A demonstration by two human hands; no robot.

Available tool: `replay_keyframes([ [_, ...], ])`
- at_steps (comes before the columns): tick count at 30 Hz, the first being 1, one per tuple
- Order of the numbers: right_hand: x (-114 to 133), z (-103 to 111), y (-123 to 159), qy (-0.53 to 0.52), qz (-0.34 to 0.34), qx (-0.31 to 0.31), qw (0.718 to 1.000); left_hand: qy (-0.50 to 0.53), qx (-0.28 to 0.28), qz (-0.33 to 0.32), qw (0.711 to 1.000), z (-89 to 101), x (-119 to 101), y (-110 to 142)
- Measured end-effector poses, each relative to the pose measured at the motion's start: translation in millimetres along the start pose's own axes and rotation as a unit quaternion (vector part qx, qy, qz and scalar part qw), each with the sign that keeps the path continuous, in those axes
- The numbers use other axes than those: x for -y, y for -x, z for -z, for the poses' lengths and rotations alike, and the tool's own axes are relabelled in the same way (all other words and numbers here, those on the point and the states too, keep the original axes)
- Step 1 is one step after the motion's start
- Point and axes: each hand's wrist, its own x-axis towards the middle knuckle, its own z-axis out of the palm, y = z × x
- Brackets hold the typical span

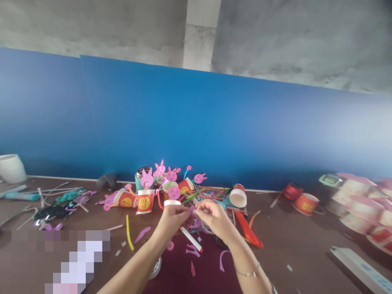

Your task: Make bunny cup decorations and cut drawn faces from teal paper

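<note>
My left hand (175, 216) and my right hand (214, 216) meet over the middle of the table, fingertips pinched close together. Between them shows a small purple-pink paper piece (192, 210), gripped by the left fingers. A tiny whitish bit is at the right fingertips, too small to name. Just behind the hands are paper cups with pink paper animal faces, such as one on a red cup (146, 203). A white marker with a red end (192, 240) lies under my forearms, beside purple paper scraps (193, 250).
Colored strips (211, 192) are heaped behind my right hand, near a tipped paper cup (238, 197) and a red tool-like object (248, 230). A tape roll (156, 268) lies near my left forearm. Stacked cups (361, 204) and a power strip (361, 265) are at right. A blue partition (196, 122) stands behind.
</note>
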Motion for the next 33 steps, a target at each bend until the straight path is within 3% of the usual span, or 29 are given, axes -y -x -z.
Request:
replay_keyframes([
  [10, -12.5, -5.3, -3.6, 0.069, 0.060, -0.040, 0.995, -0.027, 0.016, 0.004, 0.999, 2.7, 17.5, -13.0],
  [16, -2.4, -4.1, -1.6, 0.040, 0.076, -0.033, 0.996, -0.045, 0.007, -0.036, 0.998, 1.2, 8.6, -5.2],
  [21, 6.8, -9.9, 4.4, 0.018, 0.028, -0.009, 0.999, -0.052, 0.004, -0.101, 0.994, 1.7, 4.2, -3.1],
  [23, 4.6, -12.4, 5.3, -0.003, 0.015, -0.027, 1.000, -0.056, 0.005, -0.116, 0.992, 2.7, 4.9, -5.1],
  [26, -2.4, -12.8, 3.1, -0.024, 0.014, -0.053, 0.998, -0.063, 0.018, -0.117, 0.991, 3.5, 4.5, -6.8],
  [30, -4.7, -8.8, -0.1, -0.011, -0.020, 0.003, 1.000, -0.075, 0.029, -0.115, 0.990, 2.6, 2.1, -6.1],
  [33, 1.6, -6.7, 1.0, 0.000, -0.016, -0.007, 1.000, -0.046, 0.034, -0.104, 0.993, 2.1, 2.8, -5.8],
])
